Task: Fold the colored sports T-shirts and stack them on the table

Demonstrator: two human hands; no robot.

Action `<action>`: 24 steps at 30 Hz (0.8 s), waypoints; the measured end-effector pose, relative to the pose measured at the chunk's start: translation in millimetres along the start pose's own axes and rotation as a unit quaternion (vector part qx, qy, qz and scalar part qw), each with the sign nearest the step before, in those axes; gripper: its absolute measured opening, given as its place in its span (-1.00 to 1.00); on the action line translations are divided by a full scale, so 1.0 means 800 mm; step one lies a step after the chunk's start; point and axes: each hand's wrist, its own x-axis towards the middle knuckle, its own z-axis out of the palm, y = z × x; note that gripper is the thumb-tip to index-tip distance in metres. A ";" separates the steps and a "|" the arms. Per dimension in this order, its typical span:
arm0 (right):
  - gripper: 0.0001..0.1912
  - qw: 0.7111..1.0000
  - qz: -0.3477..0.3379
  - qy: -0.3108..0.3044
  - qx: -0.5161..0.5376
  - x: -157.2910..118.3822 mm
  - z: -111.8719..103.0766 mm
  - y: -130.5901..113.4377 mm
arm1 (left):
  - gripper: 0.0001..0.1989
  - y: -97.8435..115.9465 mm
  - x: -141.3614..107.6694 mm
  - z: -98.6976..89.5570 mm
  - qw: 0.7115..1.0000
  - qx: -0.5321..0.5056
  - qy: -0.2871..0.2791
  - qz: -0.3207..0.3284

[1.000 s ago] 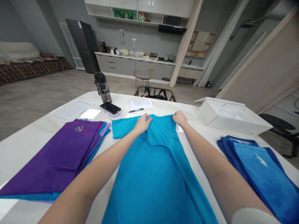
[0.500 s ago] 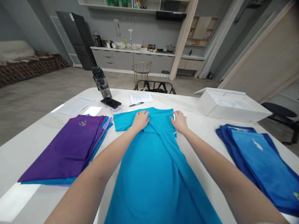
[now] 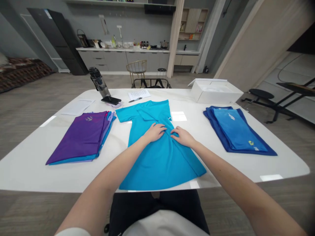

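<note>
A turquoise T-shirt (image 3: 157,164) lies spread on the white table, its neck end away from me and its hem near the front edge. The left sleeve sticks out flat, while the right side is folded inward over the body. My left hand (image 3: 155,132) rests on the middle of the shirt with its fingers stretched out over the cloth. Close by on the right, my right hand (image 3: 183,136) has thumb and fingers drawn together on the folded edge. Creases run between both hands.
On the left lies a stack of folded shirts with a purple one (image 3: 81,137) on top; folded blue shirts (image 3: 236,127) lie on the right. Farther back are a bottle (image 3: 99,83), a phone (image 3: 111,100), a pen (image 3: 135,99), paper sheets (image 3: 139,94) and a white box (image 3: 214,93).
Both hands have come down from the shirt's shoulder area to its middle and closer together. The view has drawn back, so the shirt's hem and the table's front edge now show.
</note>
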 end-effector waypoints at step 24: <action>-0.62 0.990 0.108 0.068 0.065 -0.291 -0.028 -0.026 | -0.70 0.264 -0.090 0.075 0.988 0.090 0.033 0.124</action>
